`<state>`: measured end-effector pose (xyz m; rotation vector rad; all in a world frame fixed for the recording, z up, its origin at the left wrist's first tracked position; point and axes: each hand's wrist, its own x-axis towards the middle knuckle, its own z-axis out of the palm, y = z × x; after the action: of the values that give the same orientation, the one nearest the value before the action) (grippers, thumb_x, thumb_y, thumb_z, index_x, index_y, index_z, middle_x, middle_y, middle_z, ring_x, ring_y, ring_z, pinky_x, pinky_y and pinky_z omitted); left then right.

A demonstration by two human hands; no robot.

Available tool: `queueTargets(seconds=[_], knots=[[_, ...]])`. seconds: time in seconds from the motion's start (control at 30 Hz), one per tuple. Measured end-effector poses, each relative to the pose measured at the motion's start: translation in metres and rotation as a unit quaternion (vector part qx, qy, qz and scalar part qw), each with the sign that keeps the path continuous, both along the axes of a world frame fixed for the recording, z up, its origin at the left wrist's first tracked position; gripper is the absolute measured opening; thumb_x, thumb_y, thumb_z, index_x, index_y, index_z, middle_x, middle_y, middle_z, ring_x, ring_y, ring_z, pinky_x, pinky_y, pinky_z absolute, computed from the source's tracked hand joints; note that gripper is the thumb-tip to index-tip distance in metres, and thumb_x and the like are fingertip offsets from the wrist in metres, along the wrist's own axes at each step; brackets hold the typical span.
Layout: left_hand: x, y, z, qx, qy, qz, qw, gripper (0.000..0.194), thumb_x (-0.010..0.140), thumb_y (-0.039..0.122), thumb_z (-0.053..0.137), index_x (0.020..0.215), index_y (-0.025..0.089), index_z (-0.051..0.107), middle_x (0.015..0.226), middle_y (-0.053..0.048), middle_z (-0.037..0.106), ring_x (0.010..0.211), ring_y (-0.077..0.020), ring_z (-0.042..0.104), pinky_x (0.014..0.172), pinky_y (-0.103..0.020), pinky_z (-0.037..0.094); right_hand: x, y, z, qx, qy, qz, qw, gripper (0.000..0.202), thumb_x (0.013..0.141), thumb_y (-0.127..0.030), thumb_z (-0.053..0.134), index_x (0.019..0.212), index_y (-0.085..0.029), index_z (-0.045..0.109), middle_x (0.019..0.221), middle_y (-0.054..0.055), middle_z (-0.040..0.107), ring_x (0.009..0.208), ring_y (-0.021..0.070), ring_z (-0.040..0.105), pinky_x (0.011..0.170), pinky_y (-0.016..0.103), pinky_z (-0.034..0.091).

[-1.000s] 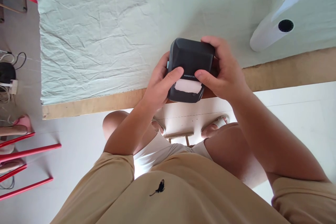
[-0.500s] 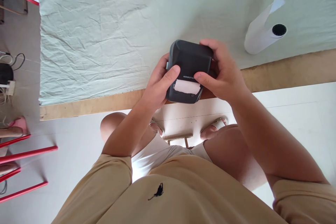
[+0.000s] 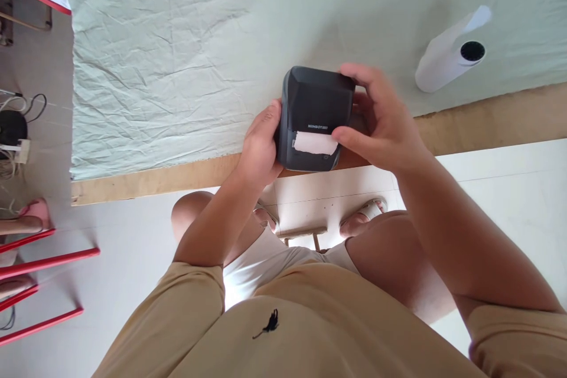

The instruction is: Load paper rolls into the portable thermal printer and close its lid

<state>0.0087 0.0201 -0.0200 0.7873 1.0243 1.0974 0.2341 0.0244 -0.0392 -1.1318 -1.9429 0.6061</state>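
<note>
A dark label printer (image 3: 319, 97) marked NIIMBOT is held over the table's near edge. From its front slot sticks a short strip of white label paper (image 3: 315, 143) with a ragged edge. My left hand (image 3: 262, 144) grips the printer's left side, its thumb along that edge and its other fingers hidden underneath. My right hand (image 3: 380, 115) holds the opposite side, fingers bent at the upper right corner and the thumb tip at the paper's right end. To the right stands a roll of white paper (image 3: 436, 68) with a dark core, its loose end curling up.
A wrinkled pale green cloth (image 3: 168, 65) covers the table, whose bare wooden edge (image 3: 155, 180) faces me. At far left are red stool legs (image 3: 53, 263), cables with a black round item (image 3: 12, 129), and another person's foot in a pink shoe (image 3: 38, 212).
The printer has turned slightly and shifted a little left. My left thumb has slid off its top to the side. My right thumb has moved slightly right, to the paper strip's end.
</note>
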Motion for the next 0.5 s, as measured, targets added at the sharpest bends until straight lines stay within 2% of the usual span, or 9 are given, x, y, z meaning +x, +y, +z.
queueTargets(seconds=[0.1,0.17,0.23,0.3,0.4,0.5], knots=[[0.000,0.000,0.000,0.019,0.002,0.018,1.000,0.044,0.110,0.063,0.059,0.092,0.025,0.072,0.091,-0.003,0.080,0.118,-0.0288,0.084,0.097,-0.044,0.071,0.006,0.001,0.008,-0.022,0.031,0.030,0.999,0.074,0.093,-0.049,0.088,0.160,-0.040,0.058,0.142,0.009,0.075,0.117,0.0267,0.077,0.096,0.045,0.071],[0.000,-0.001,0.001,0.025,-0.012,0.014,1.000,0.040,0.110,0.056,0.061,0.088,0.025,0.070,0.085,-0.002,0.076,0.113,-0.0275,0.084,0.098,-0.044,0.072,0.010,0.002,0.016,0.000,0.022,0.025,0.999,0.077,0.087,-0.051,0.092,0.157,-0.037,0.062,0.140,0.010,0.074,0.114,0.0271,0.077,0.091,0.044,0.070],[0.000,-0.001,0.002,0.026,-0.019,0.015,0.999,0.037,0.110,0.054,0.062,0.088,0.025,0.069,0.084,-0.001,0.075,0.112,-0.0272,0.084,0.099,-0.043,0.072,0.012,0.002,0.026,0.032,0.005,0.019,0.999,0.074,0.083,-0.047,0.094,0.151,-0.036,0.068,0.120,0.006,0.075,0.097,0.0239,0.075,0.078,0.039,0.068],[0.002,0.000,0.003,0.017,-0.016,0.020,1.000,0.040,0.110,0.058,0.059,0.090,0.025,0.069,0.088,-0.002,0.078,0.120,-0.0285,0.083,0.101,-0.043,0.071,0.010,-0.001,0.037,0.051,0.001,0.015,0.999,0.066,0.081,-0.039,0.093,0.143,-0.036,0.071,0.090,-0.002,0.070,0.075,0.0184,0.067,0.066,0.034,0.061],[0.005,0.000,0.005,0.010,0.000,0.019,1.000,0.051,0.109,0.071,0.052,0.098,0.025,0.072,0.100,-0.006,0.081,0.138,-0.0337,0.077,0.106,-0.047,0.070,0.001,-0.009,0.051,0.071,0.037,-0.015,0.997,0.044,0.088,-0.029,0.086,0.129,-0.035,0.073,0.064,-0.009,0.059,0.054,0.0136,0.056,0.055,0.031,0.053],[0.005,-0.002,0.005,0.032,0.011,-0.020,0.999,0.058,0.103,0.081,0.056,0.103,0.025,0.072,0.105,-0.009,0.081,0.142,-0.0381,0.075,0.105,-0.050,0.070,-0.012,-0.015,0.059,0.096,0.103,-0.107,0.984,0.013,0.102,-0.040,0.072,0.114,-0.033,0.073,0.068,-0.005,0.066,0.054,0.0160,0.065,0.047,0.034,0.048]])
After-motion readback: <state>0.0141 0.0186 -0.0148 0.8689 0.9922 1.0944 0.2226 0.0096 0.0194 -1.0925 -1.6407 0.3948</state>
